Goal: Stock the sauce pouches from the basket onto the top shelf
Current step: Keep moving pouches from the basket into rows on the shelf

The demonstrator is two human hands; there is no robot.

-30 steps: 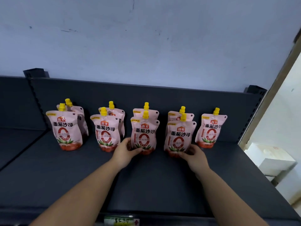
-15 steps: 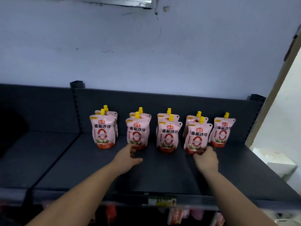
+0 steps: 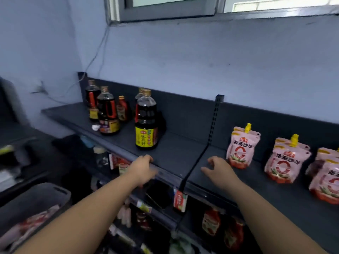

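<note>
Some sauce pouches (image 3: pixel 325 182) are cut off at right; basket (image 3: pixel 55 192) contents blurred.

Single head-worn wide-angle view, set close before the top shelf (image 3: pixel 174 149), facing forward and slightly downward, oblique to its front edge; the wall (image 3: pixel 201 61) fills the upper frame, the basket (image 3: pixel 36 197) the lower left corner.

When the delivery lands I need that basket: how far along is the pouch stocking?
Done: several sauce pouches stand in rows on the top shelf. In hand: nothing; the left hand touches the shelf's front edge, the right hand hovers empty. Left: the basket seems to hold more pouches, though blurred.
</note>
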